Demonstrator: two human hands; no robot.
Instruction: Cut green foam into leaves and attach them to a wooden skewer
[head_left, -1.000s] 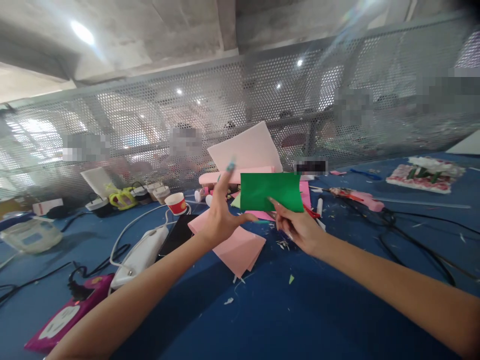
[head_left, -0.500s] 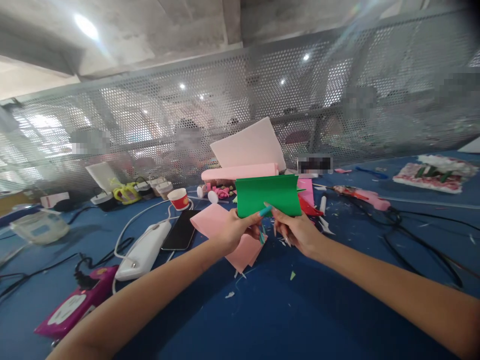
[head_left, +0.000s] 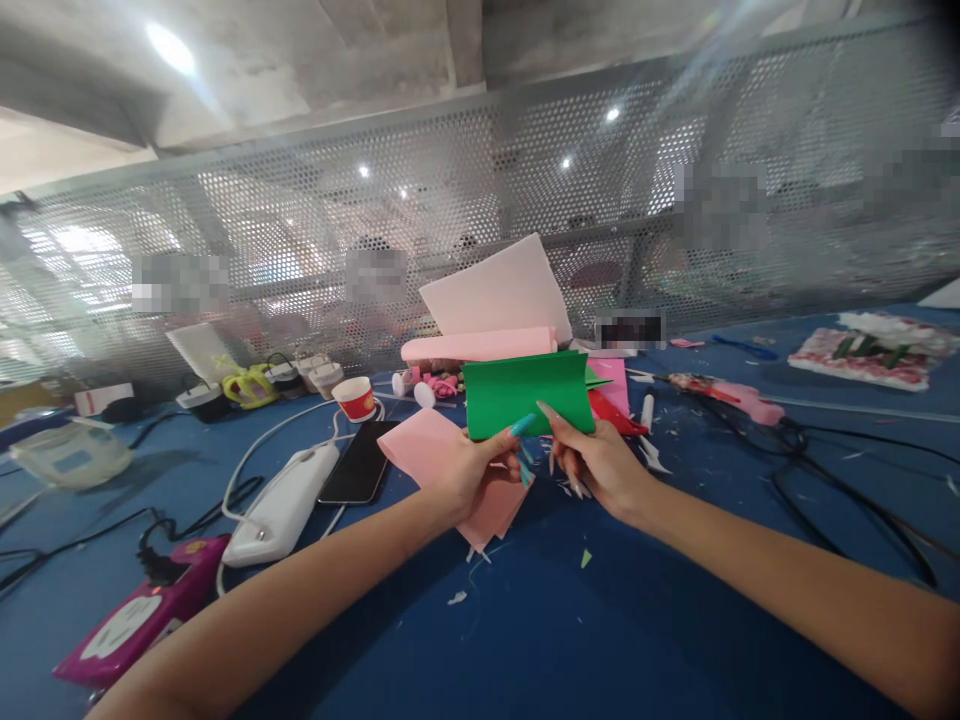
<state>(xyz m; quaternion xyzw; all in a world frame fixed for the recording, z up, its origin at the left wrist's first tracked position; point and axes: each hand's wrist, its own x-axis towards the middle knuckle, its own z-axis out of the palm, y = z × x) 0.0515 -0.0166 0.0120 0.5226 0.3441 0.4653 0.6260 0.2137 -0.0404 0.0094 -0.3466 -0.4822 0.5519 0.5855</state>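
Note:
Between my two hands is a folded green paper sheet [head_left: 526, 392], held up above the table. My left hand [head_left: 484, 465] pinches its lower left edge, the thumb flat on the near face. At the lower right edge, my right hand [head_left: 592, 460] grips it between thumb and fingers. Behind my left hand lies a folded pink paper [head_left: 424, 445] on the blue table. A rolled pink sheet [head_left: 480, 345] and a pale pink sheet [head_left: 502, 285] stand behind the green one.
Left of my hands are a black phone [head_left: 358, 462], a white power strip [head_left: 281, 505], a paper cup [head_left: 354, 398] and a magenta power block [head_left: 142, 610]. A pink glue gun [head_left: 739, 398] with black cables lies to the right. A perforated metal screen [head_left: 300, 220] borders the table's back.
The green paper has shifted slightly left and its folded layers have slid a little apart at the right end. Both hands still hold it.

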